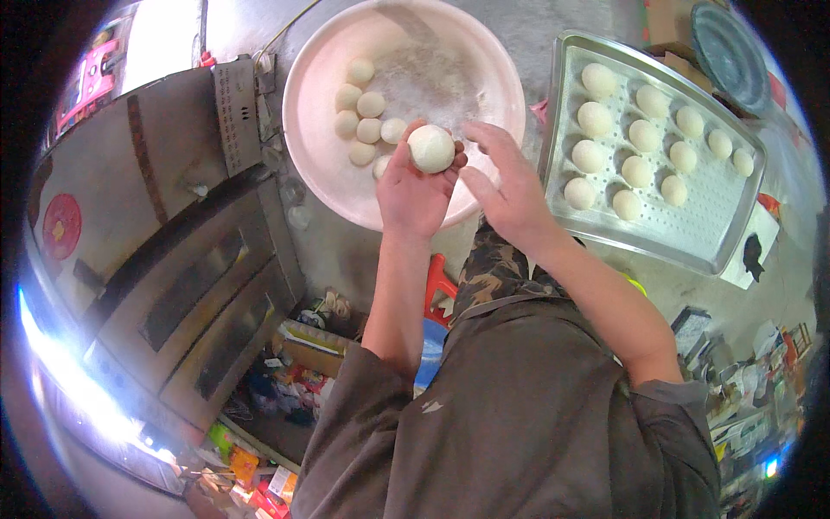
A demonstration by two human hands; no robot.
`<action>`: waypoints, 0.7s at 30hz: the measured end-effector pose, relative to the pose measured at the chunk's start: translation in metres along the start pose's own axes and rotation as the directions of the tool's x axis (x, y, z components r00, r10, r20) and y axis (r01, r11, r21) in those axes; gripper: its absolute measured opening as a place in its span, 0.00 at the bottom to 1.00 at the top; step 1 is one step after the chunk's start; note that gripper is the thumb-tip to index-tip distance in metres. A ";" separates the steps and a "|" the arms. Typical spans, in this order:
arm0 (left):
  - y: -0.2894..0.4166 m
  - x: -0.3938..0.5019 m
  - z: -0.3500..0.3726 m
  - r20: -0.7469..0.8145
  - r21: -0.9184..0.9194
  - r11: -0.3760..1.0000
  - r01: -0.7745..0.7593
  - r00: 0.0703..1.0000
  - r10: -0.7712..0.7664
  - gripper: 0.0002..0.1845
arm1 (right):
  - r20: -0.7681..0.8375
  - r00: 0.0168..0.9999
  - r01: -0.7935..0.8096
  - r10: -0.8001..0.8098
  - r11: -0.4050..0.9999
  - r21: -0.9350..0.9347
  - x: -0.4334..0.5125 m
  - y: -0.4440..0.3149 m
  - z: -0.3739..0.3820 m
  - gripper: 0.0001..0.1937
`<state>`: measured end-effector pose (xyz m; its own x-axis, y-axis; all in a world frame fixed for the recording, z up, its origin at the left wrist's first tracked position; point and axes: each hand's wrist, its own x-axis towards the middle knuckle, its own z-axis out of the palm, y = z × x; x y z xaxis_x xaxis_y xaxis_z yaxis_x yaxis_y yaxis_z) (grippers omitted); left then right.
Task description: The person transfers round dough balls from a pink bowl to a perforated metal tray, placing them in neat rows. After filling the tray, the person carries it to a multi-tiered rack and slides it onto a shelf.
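Observation:
A round ball of pale dough [431, 148] rests in my left hand [415, 198], the palm up and fingers curled beneath it. Just to its right hovers my right hand [509, 185], fingers spread, with nothing in it. Both are over the near part of a wide, round, pinkish basin [305, 165], whose inside looks floured. Several smaller dough balls [369, 130] lie clustered in its left half; one is partly hidden behind my left hand. To the right, a perforated metal tray [707, 224] carries rows of coated-looking dough balls [644, 135].
A metal cabinet [188, 292] with two dark panels stands at left. Beneath me show a red plastic stool [439, 285] and something blue [431, 350]. An open box [311, 363] of odds and ends is at lower left. A dark round lid or basin [729, 58] leans beyond the tray.

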<state>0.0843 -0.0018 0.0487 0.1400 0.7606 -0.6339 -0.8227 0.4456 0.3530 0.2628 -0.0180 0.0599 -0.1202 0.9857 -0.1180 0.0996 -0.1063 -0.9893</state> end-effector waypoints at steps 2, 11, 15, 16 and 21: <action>-0.005 -0.008 0.015 -0.081 0.021 0.999 -0.046 0.996 0.047 0.24 | 0.014 0.998 0.054 -0.054 0.999 0.006 0.002 0.004 0.015 0.31; -0.004 -0.032 0.023 -0.101 0.235 0.971 -0.045 0.992 0.071 0.31 | 0.190 0.972 -0.162 0.137 0.979 0.122 0.020 0.005 0.026 0.40; 0.023 -0.030 0.019 -0.095 0.234 0.959 0.158 0.986 -0.139 0.32 | 0.354 0.935 -0.058 0.027 0.995 0.079 0.024 0.004 0.017 0.40; 0.024 -0.027 0.019 -0.119 0.291 0.942 0.165 0.984 -0.136 0.31 | 0.371 0.926 0.072 -0.072 0.997 0.015 0.024 0.008 0.018 0.40; 0.013 -0.017 0.009 -0.268 0.327 0.940 0.092 0.964 -0.001 0.27 | 0.217 0.959 0.223 -0.183 0.959 -0.176 0.018 0.019 0.037 0.34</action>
<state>0.0760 -0.0051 0.0700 -0.0118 0.6061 -0.7953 -0.5804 0.6435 0.4990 0.2261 -0.0071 0.0359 -0.3478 0.9363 0.0493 0.2429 0.1407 -0.9598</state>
